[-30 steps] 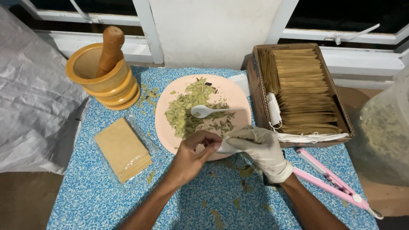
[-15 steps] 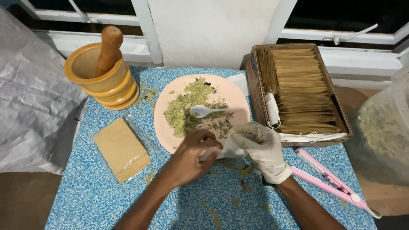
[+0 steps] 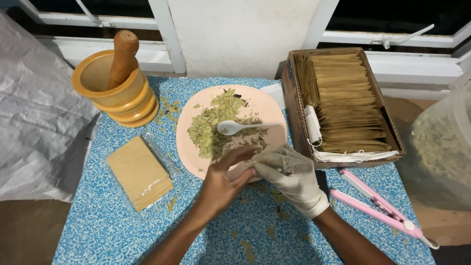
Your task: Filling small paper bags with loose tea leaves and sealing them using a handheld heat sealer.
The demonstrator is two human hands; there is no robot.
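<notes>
My bare left hand (image 3: pixel 223 184) and my white-gloved right hand (image 3: pixel 289 176) meet at the near rim of a pink plate (image 3: pixel 272 115). Their fingertips pinch a small pale sachet (image 3: pixel 249 172) between them, and the fingers hide most of it. The plate holds a heap of dried green leaves (image 3: pixel 211 130), with a white plastic spoon (image 3: pixel 233 127) lying on top. All of this rests on a blue speckled table (image 3: pixel 98 230) strewn with leaf crumbs.
A yellow mortar (image 3: pixel 105 93) with a wooden pestle (image 3: pixel 122 56) stands at the back left. A wrapped stack of tan packets (image 3: pixel 140 174) lies at the left. On the right are a cardboard box of tan sachets (image 3: pixel 346 98), a pink clamp sealer (image 3: pixel 378 203) and a clear tub (image 3: pixel 441 147). A grey sack (image 3: pixel 34 122) lies left.
Both hands have stayed at the plate's near rim. My left fingers have shifted from curled over the sachet to stretched toward the gloved fingertips.
</notes>
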